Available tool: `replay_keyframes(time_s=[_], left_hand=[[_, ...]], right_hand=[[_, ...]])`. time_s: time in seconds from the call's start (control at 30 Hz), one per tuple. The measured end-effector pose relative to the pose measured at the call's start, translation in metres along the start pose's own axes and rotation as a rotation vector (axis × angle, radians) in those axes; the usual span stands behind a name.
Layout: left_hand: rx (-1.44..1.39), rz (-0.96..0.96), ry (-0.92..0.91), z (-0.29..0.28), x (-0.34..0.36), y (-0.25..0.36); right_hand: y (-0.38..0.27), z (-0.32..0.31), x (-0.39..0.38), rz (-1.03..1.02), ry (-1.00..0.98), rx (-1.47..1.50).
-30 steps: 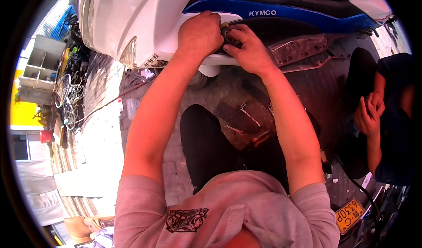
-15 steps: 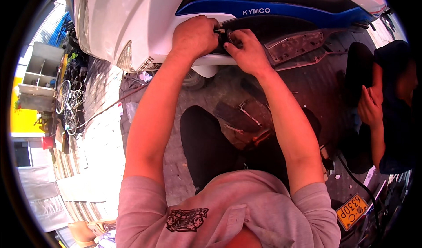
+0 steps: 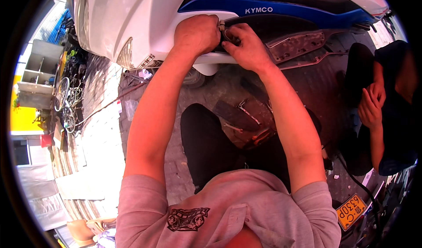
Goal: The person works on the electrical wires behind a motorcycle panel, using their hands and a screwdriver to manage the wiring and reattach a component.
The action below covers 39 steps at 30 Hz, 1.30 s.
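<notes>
A white and blue motor scooter (image 3: 165, 21) stands in front of me, its side panel removed or open at a dark gap. Both my hands work at that gap. My left hand (image 3: 196, 35) is curled, its fingertips at a small pale piece like a wire connector (image 3: 222, 26); most of its grip is hidden. Close beside it, my right hand (image 3: 246, 46) has thumb and fingers pinched around something dark, too small and shaded to name. A dirty footboard (image 3: 294, 46) lies just right of my hands.
On the ground between my knees lie a wrench (image 3: 249, 112), a second metal tool (image 3: 233, 127) and a dark flat pad (image 3: 233, 114). A person (image 3: 398, 116) crouches at the right, hands together. Near them are a black cable (image 3: 358, 182) and a yellow plate (image 3: 351, 212). Bicycles (image 3: 68, 98) stand far left.
My right hand has shifted slightly up and left, nearer the pale piece, which shows more clearly. My left hand stays nearly in place. The other person's hands have moved a little.
</notes>
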<state>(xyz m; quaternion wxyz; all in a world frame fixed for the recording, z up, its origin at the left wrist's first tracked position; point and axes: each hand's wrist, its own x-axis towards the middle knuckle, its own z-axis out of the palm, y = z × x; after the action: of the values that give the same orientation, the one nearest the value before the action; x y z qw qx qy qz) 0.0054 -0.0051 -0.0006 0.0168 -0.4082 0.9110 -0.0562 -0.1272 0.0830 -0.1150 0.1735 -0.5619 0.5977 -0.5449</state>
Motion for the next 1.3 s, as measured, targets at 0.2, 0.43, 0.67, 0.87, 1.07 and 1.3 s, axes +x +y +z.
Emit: replay_keyframes(time_s=[0.2,0.43,0.67,0.87,1.07,1.3], left_hand=[[-0.044,0.035,0.076,0.006,0.000,-0.005],[-0.107,0.043,0.192,0.012,0.004,-0.006],[0.009,0.032,0.294,0.014,-0.007,-0.009],[0.080,0.022,0.274,0.010,-0.011,-0.011],[-0.038,-0.003,0.257,0.003,-0.011,-0.006],[-0.116,0.119,0.354,0.006,-0.004,-0.019]], right_hand=[[0.003,0.002,-0.005,0.021,-0.016,0.125],[0.009,-0.006,-0.006,0.093,-0.049,0.218],[0.002,0.016,-0.002,0.097,0.096,0.034],[-0.010,0.026,0.006,0.194,0.149,-0.120],[-0.018,0.028,0.007,0.231,0.167,-0.144],[-0.023,0.023,0.005,0.086,0.179,-0.223]])
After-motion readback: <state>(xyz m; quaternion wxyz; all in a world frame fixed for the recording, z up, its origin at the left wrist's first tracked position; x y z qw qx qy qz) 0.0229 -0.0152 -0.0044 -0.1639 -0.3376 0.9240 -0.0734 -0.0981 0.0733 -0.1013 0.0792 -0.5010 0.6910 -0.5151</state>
